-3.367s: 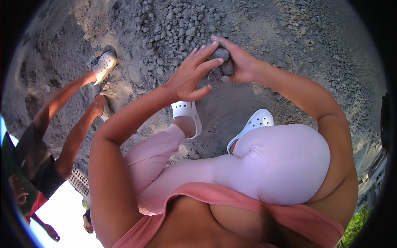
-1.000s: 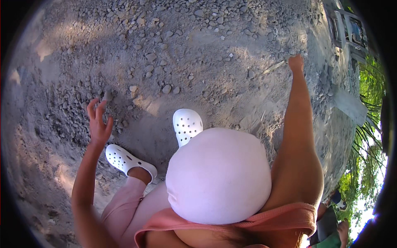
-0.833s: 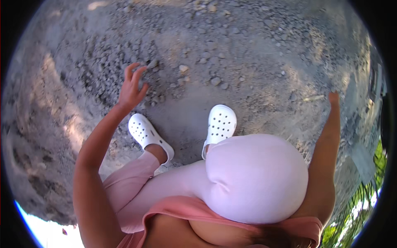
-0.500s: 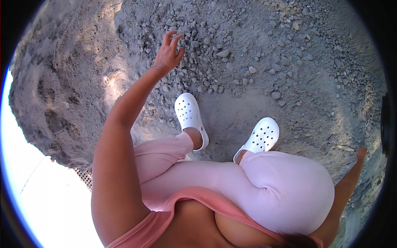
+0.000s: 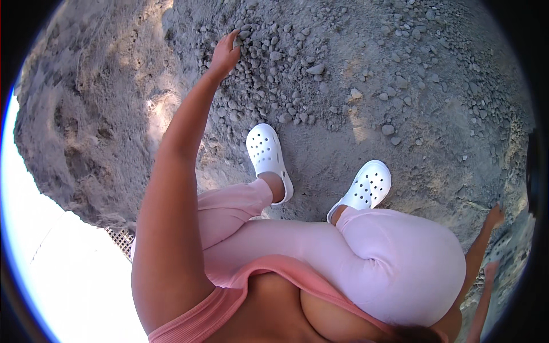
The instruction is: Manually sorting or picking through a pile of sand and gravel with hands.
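My left arm reaches far forward to a bed of loose grey stones (image 5: pixel 269 71). At its end, my left hand (image 5: pixel 225 55) bends down among them, its index finger and thumb closed about a small grey stone (image 5: pixel 237 42). Out at the far right, my right hand (image 5: pixel 495 217) is low near the ground, small in the view and partly turned away. Its fingers cannot be made out. A thin pale stalk (image 5: pixel 476 206) lies just left of it.
My feet in white clogs (image 5: pixel 263 150) stand apart on grey dirt (image 5: pixel 314 148). A rough earth bank (image 5: pixel 86 126) rises at the left, beside a mesh panel (image 5: pixel 121 240). What looks like another person's forearm (image 5: pixel 485 297) enters at the lower right. Scattered stones (image 5: pixel 388 130) lie ahead.
My left hand has moved forward and down to the stones, and its spread fingers have drawn together. Another forearm has come into view at the lower right. The view has shifted slightly.
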`<state>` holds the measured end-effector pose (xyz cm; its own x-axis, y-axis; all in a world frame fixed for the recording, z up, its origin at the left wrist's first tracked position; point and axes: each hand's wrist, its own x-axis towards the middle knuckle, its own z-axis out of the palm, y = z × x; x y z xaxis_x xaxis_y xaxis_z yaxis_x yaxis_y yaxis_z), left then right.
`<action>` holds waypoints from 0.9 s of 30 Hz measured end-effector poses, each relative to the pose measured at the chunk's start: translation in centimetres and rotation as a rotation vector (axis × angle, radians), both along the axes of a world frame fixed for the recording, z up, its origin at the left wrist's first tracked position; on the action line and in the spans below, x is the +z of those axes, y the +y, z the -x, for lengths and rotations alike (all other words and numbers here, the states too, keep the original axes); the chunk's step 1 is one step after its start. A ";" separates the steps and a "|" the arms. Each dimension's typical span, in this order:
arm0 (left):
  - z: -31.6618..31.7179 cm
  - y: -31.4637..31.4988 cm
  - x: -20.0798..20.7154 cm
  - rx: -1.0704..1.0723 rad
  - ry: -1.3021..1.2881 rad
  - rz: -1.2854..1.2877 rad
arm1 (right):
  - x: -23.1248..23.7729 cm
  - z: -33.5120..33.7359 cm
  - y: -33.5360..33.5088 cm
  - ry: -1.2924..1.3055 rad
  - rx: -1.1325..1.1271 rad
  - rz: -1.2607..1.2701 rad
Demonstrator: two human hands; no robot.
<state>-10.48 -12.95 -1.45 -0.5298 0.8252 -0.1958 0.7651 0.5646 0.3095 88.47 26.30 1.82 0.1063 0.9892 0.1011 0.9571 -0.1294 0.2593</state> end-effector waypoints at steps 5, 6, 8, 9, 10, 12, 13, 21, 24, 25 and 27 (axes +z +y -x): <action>-2.7 2.3 -0.5 0.171 0.163 0.316 | 0.9 21.4 -9.0 0.667 0.259 -0.054; -2.4 2.2 -0.4 0.224 0.146 0.295 | 2.8 28.6 -12.3 0.915 0.140 0.046; 3.7 -1.3 -2.2 -0.049 0.258 0.336 | 2.8 35.8 -16.3 1.292 0.159 0.255; 2.6 -0.4 -2.5 -0.126 0.239 0.309 | 4.0 38.7 -18.4 1.483 0.177 0.356; 2.4 0.2 -2.5 -0.144 0.230 0.297 | 4.5 40.1 -20.0 1.586 0.073 0.469; 2.4 0.5 -1.8 -0.437 0.313 0.279 | 4.5 42.4 -22.6 1.805 -0.143 0.656; 1.3 1.5 -1.6 -0.430 0.282 0.301 | 4.7 42.9 -23.4 1.900 -0.265 0.707; -1.4 3.0 1.7 -0.204 0.166 0.185 | 5.3 45.3 -23.6 2.162 -0.682 1.148; -5.0 5.2 3.8 -0.076 0.061 0.328 | 5.0 45.5 -23.6 2.104 -0.718 1.228; -5.5 5.4 5.1 -0.063 0.070 0.342 | 4.8 46.3 -23.7 2.077 -0.703 1.275; -6.5 5.6 6.2 0.053 -0.058 0.369 | 4.4 47.7 -23.9 2.035 -0.659 1.376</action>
